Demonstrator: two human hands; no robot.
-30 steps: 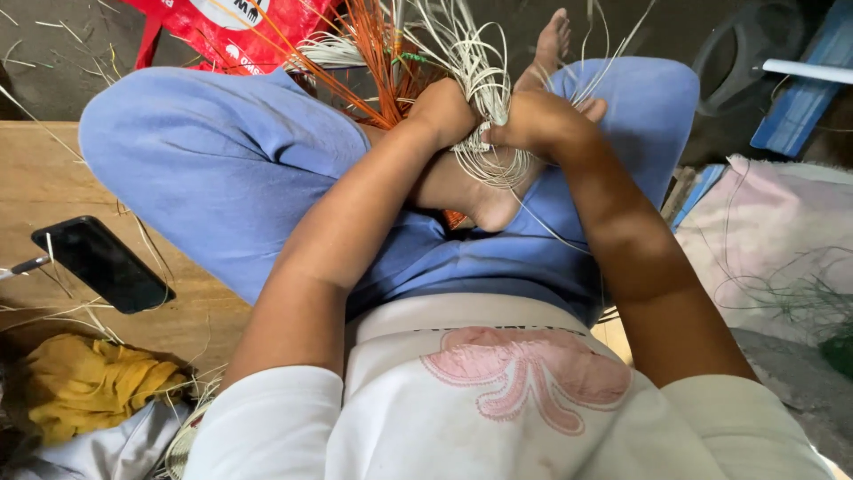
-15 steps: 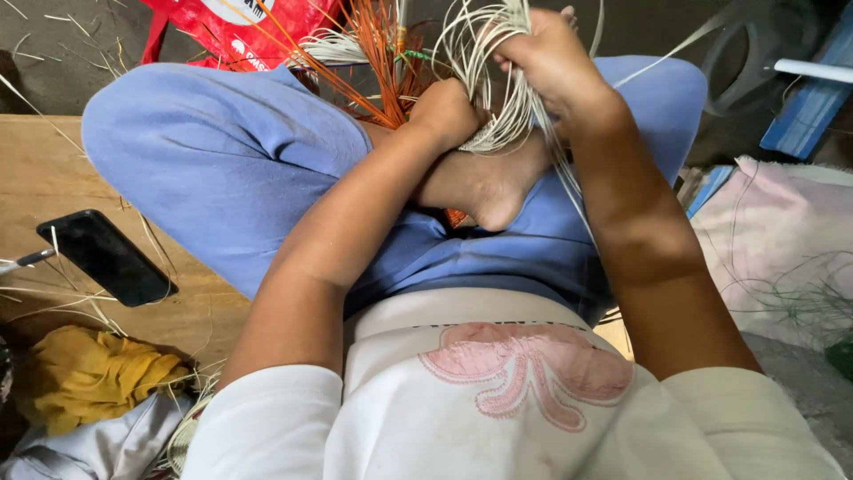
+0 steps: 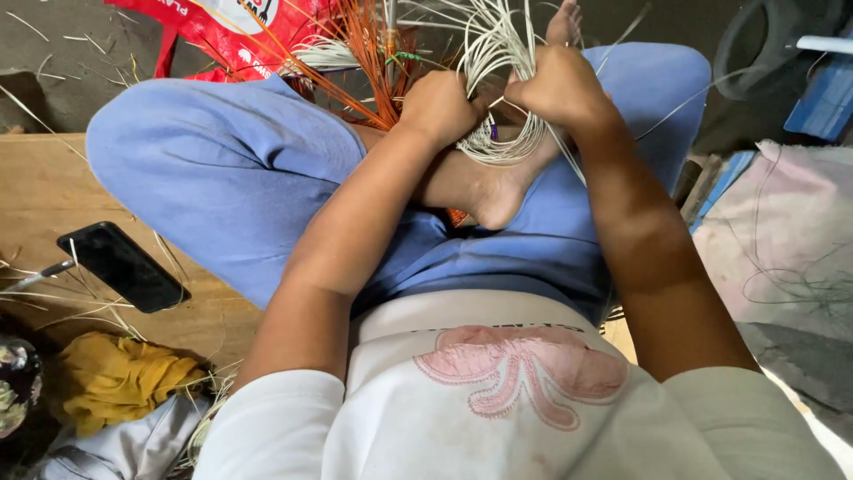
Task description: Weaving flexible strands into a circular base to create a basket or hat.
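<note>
I sit cross-legged in blue trousers, a bare foot (image 3: 484, 191) in my lap. My left hand (image 3: 438, 108) is closed around a bundle of thin white strands (image 3: 502, 53) where it loops over the foot. My right hand (image 3: 558, 87) grips the same white bundle from the right, close beside the left. A sheaf of orange strands (image 3: 373, 53) fans out just behind my left hand. My fingertips are hidden among the strands.
A black phone (image 3: 123, 266) lies on the wooden board (image 3: 44, 187) at my left. A yellow cloth (image 3: 111, 380) is bunched at the lower left. A red bag (image 3: 222, 22) lies beyond my knee. Pale fabric (image 3: 782, 240) with loose strands lies at the right.
My right hand rose from the foot up into the white bundle, then settled beside the left hand. The left hand stayed on the strands.
</note>
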